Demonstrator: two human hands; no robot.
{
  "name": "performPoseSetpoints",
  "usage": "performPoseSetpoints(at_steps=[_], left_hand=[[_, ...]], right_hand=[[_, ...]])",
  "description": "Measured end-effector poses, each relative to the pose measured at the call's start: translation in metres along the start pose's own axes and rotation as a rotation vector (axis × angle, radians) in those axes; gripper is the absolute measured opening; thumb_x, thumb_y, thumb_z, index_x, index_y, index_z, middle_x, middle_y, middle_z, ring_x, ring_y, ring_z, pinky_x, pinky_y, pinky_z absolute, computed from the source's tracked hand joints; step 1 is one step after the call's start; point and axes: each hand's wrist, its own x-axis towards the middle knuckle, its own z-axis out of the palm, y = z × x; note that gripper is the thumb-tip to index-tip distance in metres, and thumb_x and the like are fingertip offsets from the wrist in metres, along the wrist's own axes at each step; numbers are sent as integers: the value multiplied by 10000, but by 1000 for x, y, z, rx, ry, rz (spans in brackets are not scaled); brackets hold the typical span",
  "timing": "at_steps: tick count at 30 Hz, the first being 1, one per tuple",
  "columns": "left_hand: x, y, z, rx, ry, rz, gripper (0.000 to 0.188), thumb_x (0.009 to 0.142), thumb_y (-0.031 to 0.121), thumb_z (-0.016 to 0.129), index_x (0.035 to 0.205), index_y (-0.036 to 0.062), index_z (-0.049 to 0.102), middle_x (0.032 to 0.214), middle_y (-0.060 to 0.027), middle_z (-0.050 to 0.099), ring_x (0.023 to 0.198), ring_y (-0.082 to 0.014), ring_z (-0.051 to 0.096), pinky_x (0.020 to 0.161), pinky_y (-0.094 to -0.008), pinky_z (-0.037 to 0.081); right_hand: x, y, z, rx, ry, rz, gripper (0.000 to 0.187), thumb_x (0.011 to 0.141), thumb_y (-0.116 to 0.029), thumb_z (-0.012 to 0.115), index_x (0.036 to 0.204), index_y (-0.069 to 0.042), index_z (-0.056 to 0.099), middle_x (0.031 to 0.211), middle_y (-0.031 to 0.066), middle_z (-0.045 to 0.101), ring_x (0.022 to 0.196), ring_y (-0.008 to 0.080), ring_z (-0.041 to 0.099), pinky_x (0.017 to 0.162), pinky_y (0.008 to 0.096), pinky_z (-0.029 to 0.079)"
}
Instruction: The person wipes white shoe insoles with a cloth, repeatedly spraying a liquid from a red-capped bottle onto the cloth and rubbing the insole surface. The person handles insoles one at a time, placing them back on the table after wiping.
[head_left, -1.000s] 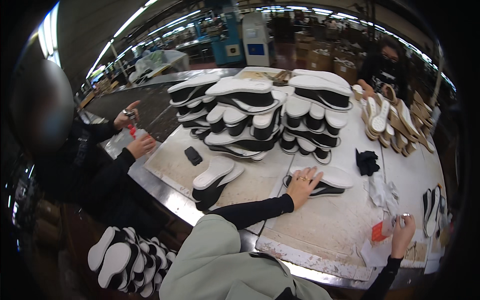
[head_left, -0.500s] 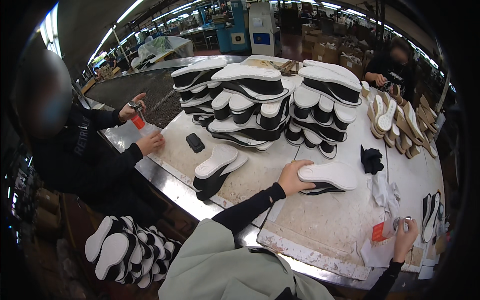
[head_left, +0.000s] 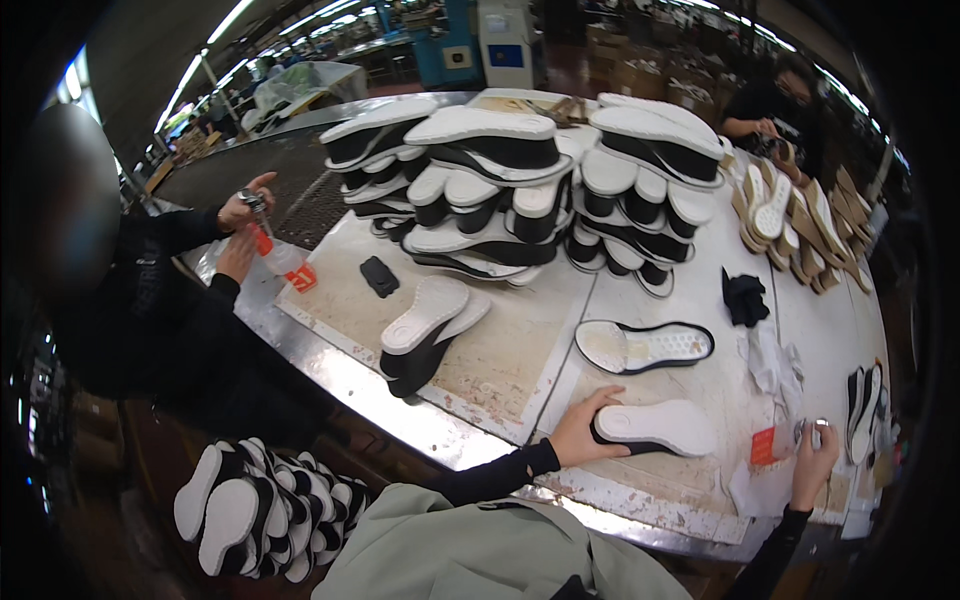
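Shifted to lower centre of frame: white-faced, black-sided wedge shoe sole point(head_left: 662, 428), gripped by one end in left hand point(head_left: 583, 430). Also gripping metal-topped, red-labelled clear bottle point(head_left: 764, 447) with right hand point(head_left: 816, 466), lower right. Risk: sole pivot from one-ended hold, stain from bottle drips.

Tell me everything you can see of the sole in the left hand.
The shoe sole is bottom up: a long, rounded white underside, slightly narrowed midway, over a black sidewall. It looks like moulded rubber or foam. The left hand grips its left end; the other end points right, untouched. It is over the pale board, nearer the person than a hollow-side-up sole. Whether it rests on the board is unclear.
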Motion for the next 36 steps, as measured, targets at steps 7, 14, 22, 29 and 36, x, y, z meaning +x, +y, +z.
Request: performPoseSetpoints(at_steps=[7,14,22,29,36], left_hand=[[0,-13,-1,241,53,140,953,590,357,926,1351,-13,489,1468,-271,401,1305,-384,481,1096,-413,365],[2,-5,1,114,-62,73,708,646,283,890,1226,21,578,1357,-210,551,1224,-360,552,1071,-408,386],[-2,-4,1,65,-67,26,633,654,197,851,1208,46,585,1135,-139,642,1046,-348,591,977,-422,427],[-6,2,2,-41,-73,-36,645,643,79,805,1241,36,566,1117,-166,634,1031,-373,587,957,-438,430],[-5,1,1,-53,-106,21,691,632,62,810,1273,45,553,1257,-164,626,1147,-336,599,1073,-484,360]], right_hand=[[9,-32,-12,-56,-23,-18,137,864,-28,661,876,89,590,823,166,569,745,272,573,706,353,453],[-30,-141,-3,287,68,2,103,845,-19,680,923,32,636,861,123,612,780,239,596,725,316,454],[-87,-237,120,545,-266,-127,149,757,-9,698,899,2,656,829,132,578,830,325,555,740,399,452],[-81,-240,118,564,-326,-287,222,705,4,686,921,-11,634,875,123,560,835,329,540,730,398,454],[-92,-247,103,714,-471,-438,289,640,33,680,918,-34,636,887,107,583,863,317,562,767,383,468]])
